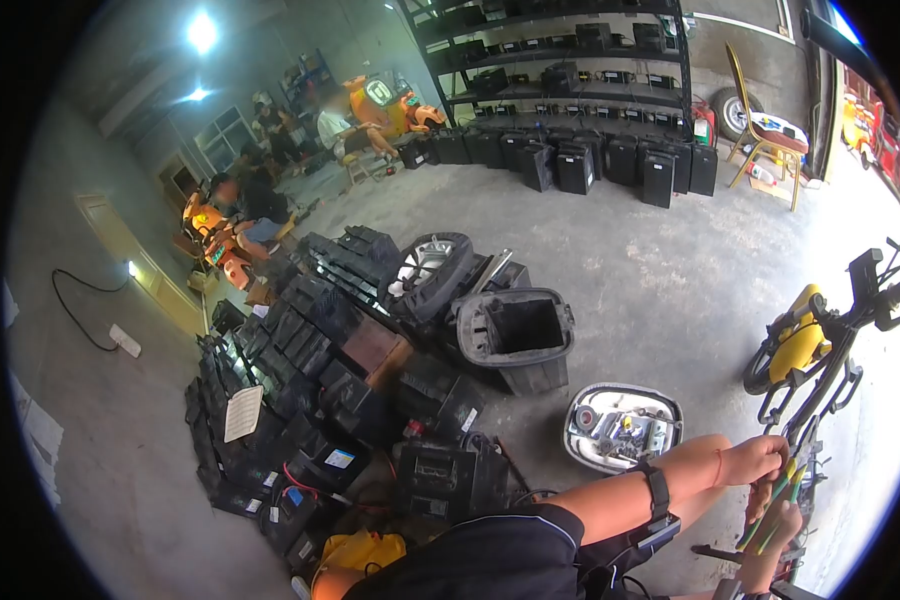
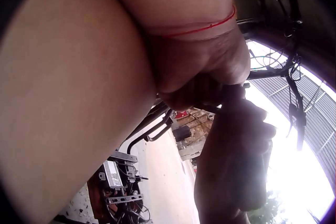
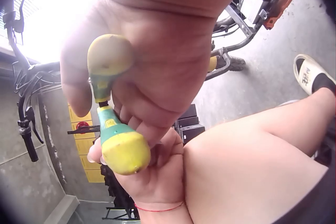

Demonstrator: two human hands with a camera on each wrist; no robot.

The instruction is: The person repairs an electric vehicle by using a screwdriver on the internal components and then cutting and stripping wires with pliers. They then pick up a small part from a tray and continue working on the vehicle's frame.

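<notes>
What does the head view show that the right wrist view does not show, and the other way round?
Only the head view: the black tub, a tyre, shelves and people sitting far back. Only the right wrist view: the yellow butt ends of the tool handles close up, and a shoe. Both: the right hand and left hand holding those green and yellow handles.

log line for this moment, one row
left hand: holds green-yellow screwdrivers | right hand: grips same screwdrivers | nearby: yellow scooter, parts tray, battery pile
</notes>
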